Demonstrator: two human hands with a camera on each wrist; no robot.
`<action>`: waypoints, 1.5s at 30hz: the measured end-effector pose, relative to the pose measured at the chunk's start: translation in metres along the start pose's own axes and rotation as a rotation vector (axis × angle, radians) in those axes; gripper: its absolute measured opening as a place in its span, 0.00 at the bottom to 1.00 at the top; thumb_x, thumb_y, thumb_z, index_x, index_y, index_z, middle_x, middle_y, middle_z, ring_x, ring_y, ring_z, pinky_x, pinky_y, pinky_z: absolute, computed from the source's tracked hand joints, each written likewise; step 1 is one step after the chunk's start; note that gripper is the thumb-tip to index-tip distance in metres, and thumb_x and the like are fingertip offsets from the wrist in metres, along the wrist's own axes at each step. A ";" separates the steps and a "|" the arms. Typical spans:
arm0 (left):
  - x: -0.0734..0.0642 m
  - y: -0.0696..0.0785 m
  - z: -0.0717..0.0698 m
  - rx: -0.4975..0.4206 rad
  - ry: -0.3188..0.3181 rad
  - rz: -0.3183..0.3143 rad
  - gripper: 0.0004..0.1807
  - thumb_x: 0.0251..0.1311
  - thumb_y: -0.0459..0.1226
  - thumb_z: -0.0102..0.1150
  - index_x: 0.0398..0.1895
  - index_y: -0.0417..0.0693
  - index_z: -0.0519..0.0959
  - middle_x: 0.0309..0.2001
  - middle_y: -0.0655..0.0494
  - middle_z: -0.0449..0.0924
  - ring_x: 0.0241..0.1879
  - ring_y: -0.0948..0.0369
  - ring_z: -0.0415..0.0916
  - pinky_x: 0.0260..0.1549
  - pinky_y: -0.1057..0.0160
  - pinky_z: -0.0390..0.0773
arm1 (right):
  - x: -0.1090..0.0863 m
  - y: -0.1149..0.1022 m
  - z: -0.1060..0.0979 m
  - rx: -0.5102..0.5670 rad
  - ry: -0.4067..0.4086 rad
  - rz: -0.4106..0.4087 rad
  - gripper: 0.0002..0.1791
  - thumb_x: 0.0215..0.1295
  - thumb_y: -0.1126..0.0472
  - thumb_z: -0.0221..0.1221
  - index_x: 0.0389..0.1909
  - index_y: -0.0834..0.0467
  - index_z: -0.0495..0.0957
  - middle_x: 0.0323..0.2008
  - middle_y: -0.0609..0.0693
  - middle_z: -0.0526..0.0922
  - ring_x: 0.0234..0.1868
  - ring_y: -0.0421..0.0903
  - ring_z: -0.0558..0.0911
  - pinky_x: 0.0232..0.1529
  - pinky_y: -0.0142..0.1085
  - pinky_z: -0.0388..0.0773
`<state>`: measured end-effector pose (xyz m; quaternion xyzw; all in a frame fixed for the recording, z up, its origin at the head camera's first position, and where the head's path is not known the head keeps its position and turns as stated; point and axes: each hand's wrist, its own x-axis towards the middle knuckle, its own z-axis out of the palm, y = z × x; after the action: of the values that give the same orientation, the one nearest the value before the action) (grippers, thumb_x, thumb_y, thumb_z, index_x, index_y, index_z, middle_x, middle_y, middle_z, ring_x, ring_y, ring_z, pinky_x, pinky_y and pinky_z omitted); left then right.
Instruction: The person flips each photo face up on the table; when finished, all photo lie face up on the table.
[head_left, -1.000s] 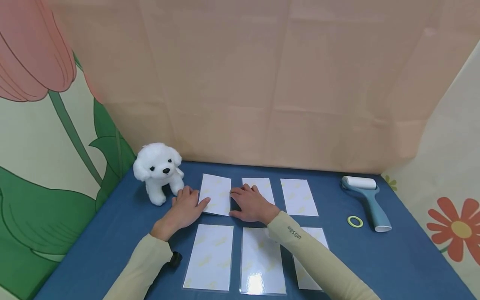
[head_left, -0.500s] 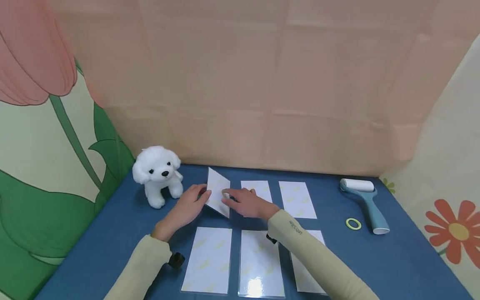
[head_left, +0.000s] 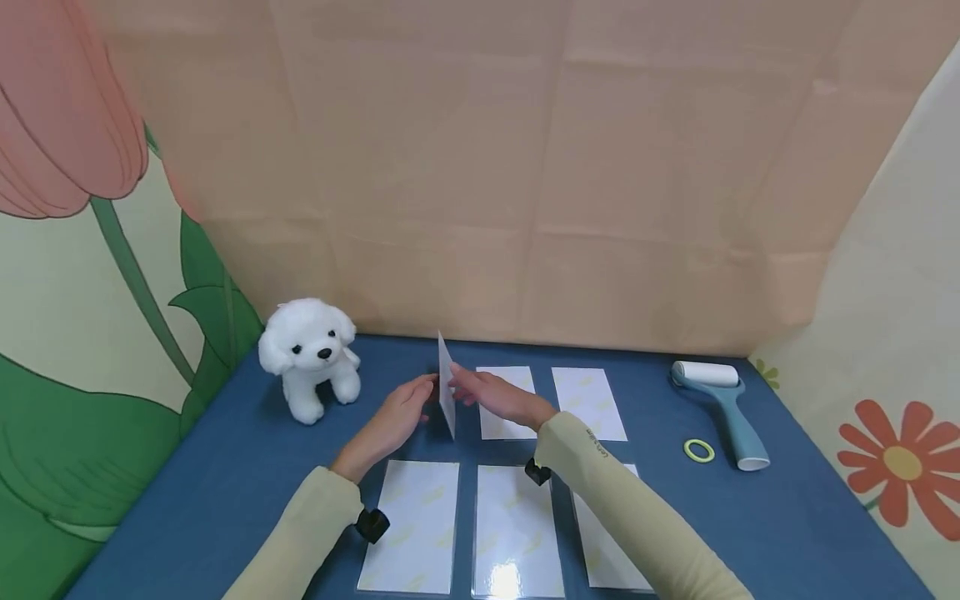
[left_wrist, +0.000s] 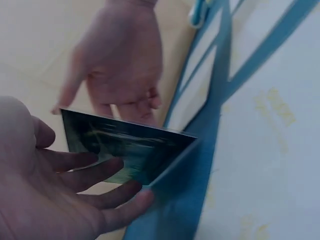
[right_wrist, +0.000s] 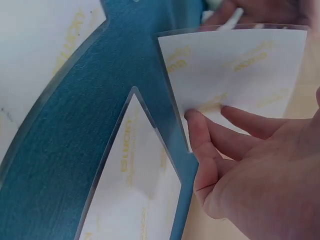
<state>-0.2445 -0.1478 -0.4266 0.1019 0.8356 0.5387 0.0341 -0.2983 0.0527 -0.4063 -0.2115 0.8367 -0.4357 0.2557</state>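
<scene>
A laminated photo card (head_left: pixel 446 387) stands nearly edge-on at the back left of the table, between both hands. Its back is white with faint yellow print, clear in the right wrist view; its dark glossy picture side (left_wrist: pixel 110 142) shows in the left wrist view, too blurred to make out. My left hand (head_left: pixel 393 419) has its fingers spread along the picture side. From the other side, my right hand (head_left: pixel 502 398) has its fingertips on the white back (right_wrist: pixel 230 60), some fingers bent, none seen wrapped round the card.
Several similar cards lie white side up: two in the back row, including one card (head_left: pixel 589 403), and three in front, including another (head_left: pixel 412 525). A white plush dog (head_left: pixel 311 358) stands left. Right are a blue-handled lint roller (head_left: pixel 723 404) and a yellow-green ring (head_left: pixel 699 451).
The back-left card has risen from lying nearly flat to upright, turning its white back to the right. My left hand has gone to its picture side; my right fingers shifted from its edge onto its back.
</scene>
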 end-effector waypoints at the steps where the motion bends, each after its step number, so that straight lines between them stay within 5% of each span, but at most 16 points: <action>1: 0.000 -0.001 0.003 0.021 0.001 -0.003 0.27 0.82 0.41 0.32 0.74 0.32 0.63 0.69 0.37 0.68 0.67 0.42 0.67 0.60 0.44 0.71 | 0.000 0.001 0.000 0.012 -0.001 0.000 0.43 0.75 0.29 0.34 0.71 0.57 0.70 0.63 0.56 0.77 0.64 0.56 0.73 0.70 0.60 0.55; 6: 0.002 -0.003 0.015 0.120 -0.031 0.009 0.26 0.78 0.37 0.34 0.73 0.34 0.65 0.70 0.40 0.67 0.72 0.44 0.61 0.67 0.41 0.60 | -0.006 0.004 0.001 0.023 0.029 0.012 0.43 0.75 0.29 0.38 0.70 0.59 0.70 0.56 0.55 0.79 0.63 0.55 0.73 0.70 0.59 0.56; 14: 0.004 -0.008 0.022 0.217 -0.067 0.048 0.24 0.76 0.34 0.36 0.69 0.36 0.72 0.66 0.42 0.73 0.69 0.46 0.65 0.66 0.42 0.62 | -0.011 0.008 -0.003 0.009 0.099 -0.083 0.38 0.79 0.36 0.40 0.69 0.63 0.69 0.52 0.54 0.81 0.53 0.53 0.81 0.67 0.57 0.63; 22: 0.005 -0.009 0.020 0.331 -0.070 0.029 0.24 0.76 0.35 0.38 0.69 0.39 0.72 0.67 0.40 0.72 0.68 0.40 0.64 0.66 0.37 0.58 | -0.017 0.006 -0.005 0.080 0.234 -0.139 0.26 0.79 0.49 0.51 0.69 0.59 0.69 0.48 0.56 0.84 0.40 0.51 0.86 0.43 0.46 0.81; 26: 0.004 -0.007 0.017 0.313 -0.075 0.017 0.24 0.77 0.36 0.39 0.72 0.38 0.69 0.61 0.38 0.76 0.65 0.42 0.67 0.64 0.40 0.63 | -0.022 0.005 -0.005 0.101 0.305 -0.175 0.26 0.77 0.52 0.56 0.70 0.56 0.68 0.45 0.55 0.85 0.35 0.56 0.84 0.41 0.44 0.82; 32: 0.005 -0.005 0.011 0.246 -0.029 -0.001 0.26 0.75 0.34 0.43 0.74 0.35 0.64 0.58 0.39 0.76 0.58 0.46 0.74 0.55 0.44 0.73 | -0.024 0.007 -0.003 0.115 0.415 -0.249 0.26 0.75 0.56 0.60 0.71 0.52 0.69 0.44 0.53 0.87 0.32 0.57 0.84 0.43 0.54 0.81; 39: 0.001 -0.009 0.003 0.050 0.057 -0.101 0.40 0.70 0.34 0.56 0.78 0.32 0.50 0.65 0.38 0.70 0.52 0.48 0.80 0.43 0.52 0.81 | -0.023 0.010 0.005 0.035 0.524 -0.286 0.26 0.72 0.57 0.62 0.69 0.54 0.72 0.36 0.49 0.87 0.30 0.64 0.84 0.38 0.40 0.82; 45: -0.005 -0.005 -0.005 0.083 0.118 -0.104 0.46 0.63 0.34 0.67 0.77 0.28 0.50 0.64 0.40 0.69 0.48 0.53 0.78 0.40 0.57 0.80 | -0.026 0.012 0.009 -0.064 0.585 -0.311 0.27 0.71 0.61 0.63 0.69 0.59 0.72 0.32 0.48 0.82 0.28 0.55 0.86 0.30 0.35 0.80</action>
<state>-0.2416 -0.1550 -0.4298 0.0278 0.8619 0.5062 0.0082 -0.2741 0.0683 -0.4141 -0.2106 0.8456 -0.4853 -0.0716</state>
